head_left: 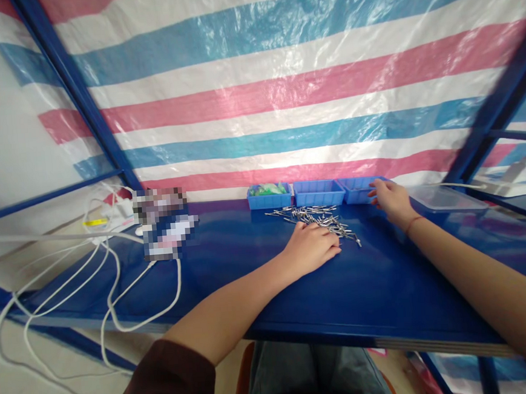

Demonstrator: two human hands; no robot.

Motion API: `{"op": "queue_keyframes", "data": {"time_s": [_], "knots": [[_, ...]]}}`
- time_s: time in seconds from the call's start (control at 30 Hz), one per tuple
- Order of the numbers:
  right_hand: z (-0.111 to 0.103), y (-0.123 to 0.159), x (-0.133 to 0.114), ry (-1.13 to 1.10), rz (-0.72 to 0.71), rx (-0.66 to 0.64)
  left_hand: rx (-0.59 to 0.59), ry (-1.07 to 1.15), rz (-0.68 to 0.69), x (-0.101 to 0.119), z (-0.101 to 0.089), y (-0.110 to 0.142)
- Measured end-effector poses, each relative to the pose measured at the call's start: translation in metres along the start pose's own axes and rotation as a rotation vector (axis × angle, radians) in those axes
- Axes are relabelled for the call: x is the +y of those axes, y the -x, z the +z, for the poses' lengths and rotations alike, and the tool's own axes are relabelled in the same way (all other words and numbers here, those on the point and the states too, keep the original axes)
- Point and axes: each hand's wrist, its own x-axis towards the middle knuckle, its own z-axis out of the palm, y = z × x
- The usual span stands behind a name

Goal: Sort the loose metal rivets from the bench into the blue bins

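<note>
A heap of several thin metal pins [320, 218] lies on the blue table [379, 285], toward the back. My left hand [311, 246] rests palm down at the near edge of the heap, fingers curled together, and what they pinch is hidden. My right hand [391, 200] reaches to the rightmost of three small blue bins [357, 189], fingers on its rim. The middle bin [318, 192] looks empty. The left bin [269, 195] holds green pieces.
White cables [115, 281] loop over the table's left part and hang off its edge. A blurred-out object [167, 223] sits at the back left. A clear plastic tray [445, 198] lies at the right. Blue frame posts and a striped tarp stand behind.
</note>
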Motion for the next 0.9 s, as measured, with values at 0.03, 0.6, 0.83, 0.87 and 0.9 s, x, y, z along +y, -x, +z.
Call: {"op": "queue_keyframes", "data": {"time_s": [0.03,0.6,0.83,0.87,0.9], "knots": [[0.002,0.002,-0.001,0.006,-0.016,-0.012,-0.009,-0.008,-0.014,0.000,-0.001,0.000],[0.031,0.096,-0.057,-0.065,-0.480,-0.775,0.403,0.608,-0.421,-0.030,0.006,-0.004],[0.029,0.101,-0.063,-0.164,-0.392,-0.711,0.385,0.722,-0.387,-0.029,0.008,-0.006],[0.029,0.101,-0.063,-0.162,-0.400,-0.704,0.382,0.741,-0.391,-0.028,0.009,-0.006],[0.029,0.102,-0.063,-0.161,-0.409,-0.699,0.380,0.761,-0.396,-0.028,0.009,-0.006]]}}
